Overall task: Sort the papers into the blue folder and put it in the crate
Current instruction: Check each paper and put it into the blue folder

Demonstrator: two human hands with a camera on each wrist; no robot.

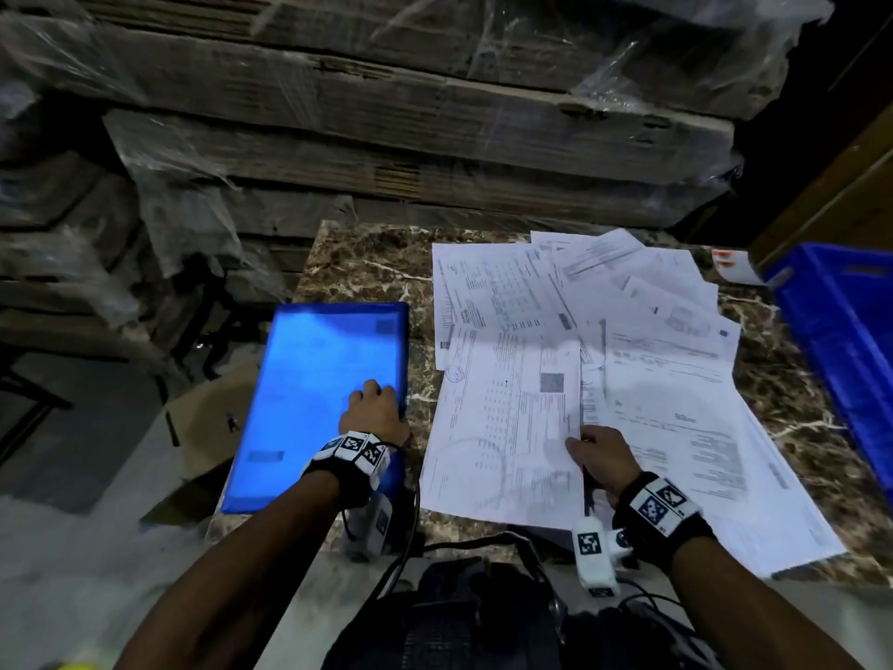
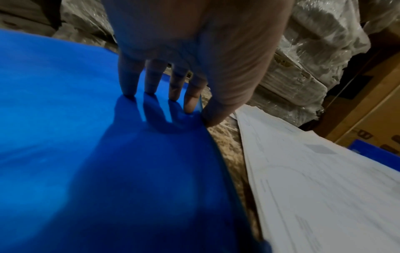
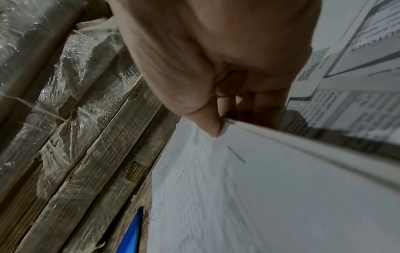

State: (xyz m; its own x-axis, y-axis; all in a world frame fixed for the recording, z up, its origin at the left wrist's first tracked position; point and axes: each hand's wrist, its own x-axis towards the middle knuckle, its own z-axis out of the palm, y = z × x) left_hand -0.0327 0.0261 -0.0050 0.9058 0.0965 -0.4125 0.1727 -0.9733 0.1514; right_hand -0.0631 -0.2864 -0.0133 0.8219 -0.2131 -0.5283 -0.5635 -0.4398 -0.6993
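Observation:
The blue folder [image 1: 319,389] lies closed on the left of the marble table [image 1: 367,263], overhanging its left edge. My left hand [image 1: 377,408] holds the folder's right edge. In the left wrist view, fingertips [image 2: 151,85] press on the cover [image 2: 86,154] and the thumb sits against the edge. My right hand [image 1: 594,452] pinches the right edge of a sheaf of printed papers [image 1: 507,427], thumb on top [image 3: 212,126], fingers beneath. More loose papers [image 1: 652,331] fan out across the table's middle and right. The blue crate [image 1: 841,331] stands at the far right.
Stacks of flat cardboard wrapped in plastic film [image 1: 386,113] rise right behind the table. A brown cardboard box [image 1: 208,427] sits on the floor to the left. A strip of bare marble separates the folder from the papers.

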